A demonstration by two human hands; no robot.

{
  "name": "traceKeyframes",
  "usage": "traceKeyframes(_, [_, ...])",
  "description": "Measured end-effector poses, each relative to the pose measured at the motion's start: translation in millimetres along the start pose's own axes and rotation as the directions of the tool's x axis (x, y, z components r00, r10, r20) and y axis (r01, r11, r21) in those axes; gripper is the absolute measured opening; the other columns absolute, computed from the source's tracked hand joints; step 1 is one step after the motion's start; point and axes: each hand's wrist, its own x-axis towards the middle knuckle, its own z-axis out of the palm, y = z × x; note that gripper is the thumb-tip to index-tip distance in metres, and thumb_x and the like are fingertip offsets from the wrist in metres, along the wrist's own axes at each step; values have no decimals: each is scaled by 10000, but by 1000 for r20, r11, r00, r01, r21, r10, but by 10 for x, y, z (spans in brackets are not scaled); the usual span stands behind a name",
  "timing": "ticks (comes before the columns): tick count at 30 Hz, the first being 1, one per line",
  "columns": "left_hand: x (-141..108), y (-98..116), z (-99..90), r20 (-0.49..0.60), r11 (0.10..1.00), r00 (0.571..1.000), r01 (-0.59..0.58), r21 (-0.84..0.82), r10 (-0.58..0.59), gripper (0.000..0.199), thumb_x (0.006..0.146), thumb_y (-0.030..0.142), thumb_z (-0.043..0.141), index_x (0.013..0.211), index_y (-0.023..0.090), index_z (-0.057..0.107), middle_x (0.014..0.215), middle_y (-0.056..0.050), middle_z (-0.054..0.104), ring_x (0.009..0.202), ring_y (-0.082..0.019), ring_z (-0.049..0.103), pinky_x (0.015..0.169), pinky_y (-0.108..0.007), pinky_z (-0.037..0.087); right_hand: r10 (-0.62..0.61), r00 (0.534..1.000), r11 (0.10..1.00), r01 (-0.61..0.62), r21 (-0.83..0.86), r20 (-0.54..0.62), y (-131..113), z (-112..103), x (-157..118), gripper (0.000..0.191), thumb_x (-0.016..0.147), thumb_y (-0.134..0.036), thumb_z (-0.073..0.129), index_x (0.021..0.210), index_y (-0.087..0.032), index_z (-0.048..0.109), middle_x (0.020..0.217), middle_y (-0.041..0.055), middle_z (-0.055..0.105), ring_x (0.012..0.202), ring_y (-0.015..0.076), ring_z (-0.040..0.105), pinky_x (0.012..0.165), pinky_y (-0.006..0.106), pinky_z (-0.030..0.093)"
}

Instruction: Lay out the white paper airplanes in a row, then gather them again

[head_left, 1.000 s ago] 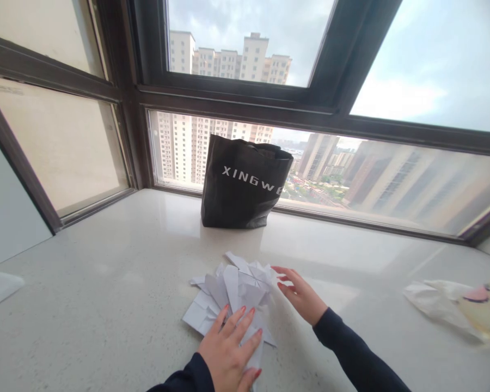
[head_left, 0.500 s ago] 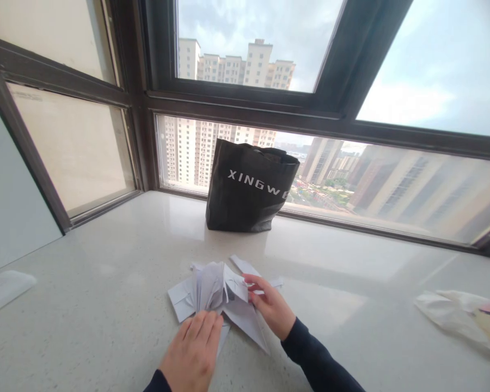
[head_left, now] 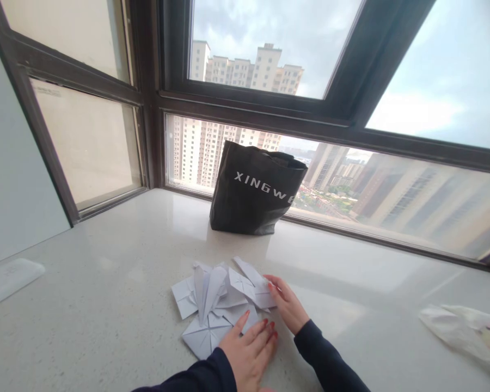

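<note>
Two bare hands work at one loose heap of folded white papers (head_left: 220,299) in the lower middle of the frame; the sheets overlap too much for me to count, though they look crisp and matt, some standing in narrow pleats, others lying as flat squares with creases meeting at the centre; one such square (head_left: 206,335) sits at the heap's lower left, beside the left hand (head_left: 248,348); that hand lies palm down at the heap's near edge, its fingers slightly spread; the right hand (head_left: 288,307) reaches in from the right, fingers bent, their tips touching the heap's right edge, and I cannot tell whether they pinch a sheet; both arms wear dark sleeves; beneath is one pale, speckled, glossy countertop (head_left: 118,326); one black bag (head_left: 257,190), smooth-sided and with white lettering, stands upright at centre, before the windows; one flat whitish object (head_left: 12,280) lies at the left edge, one crumpled, thin-looking wrapper (head_left: 457,329) at the lower right.
</note>
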Motion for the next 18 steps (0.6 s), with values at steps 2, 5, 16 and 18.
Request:
traceKeyframes(2, [-71, -46, 14, 41, 999, 999, 23, -39, -21, 616, 811, 570, 181, 1144, 130, 456, 1165, -68, 532, 1102, -213, 406, 995, -412, 143, -19, 1000, 1000, 19, 18, 8, -65, 91, -10, 337, 790, -414, 364, 952, -175, 537, 907, 75, 607, 860, 200, 558, 794, 359, 432])
traceKeyframes(5, [-196, -134, -82, 159, 996, 987, 44, -74, -32, 719, 770, 634, 171, 1207, 107, 390, 1221, -96, 478, 1123, -230, 387, 985, -416, 171, -48, 999, 998, 48, 31, 17, -153, 239, -21, 308, 797, -389, 373, 958, -184, 537, 938, 71, 606, 902, 194, 540, 833, 353, 409])
traceKeyframes(16, [-323, -437, -700, 397, 954, 893, 279, -113, -214, 448, 799, 404, 440, 1203, 213, 410, 1168, -41, 521, 1051, -208, 459, 918, -355, 335, -261, 965, 964, 260, 50, 8, -593, 422, -246, 300, 815, -225, 365, 1103, -224, 450, 1164, 68, 483, 1124, 195, 397, 957, 374, 307])
traceKeyframes(18, [-405, -503, -750, 379, 953, 900, 280, -120, -217, 368, 810, 258, 432, 1176, 219, 443, 1148, -41, 537, 1058, -195, 462, 929, -350, 338, -234, 972, 972, 234, -4, -14, -478, 318, -201, 327, 789, -212, 389, 1112, -227, 444, 1193, 72, 457, 1155, 207, 362, 977, 410, 272])
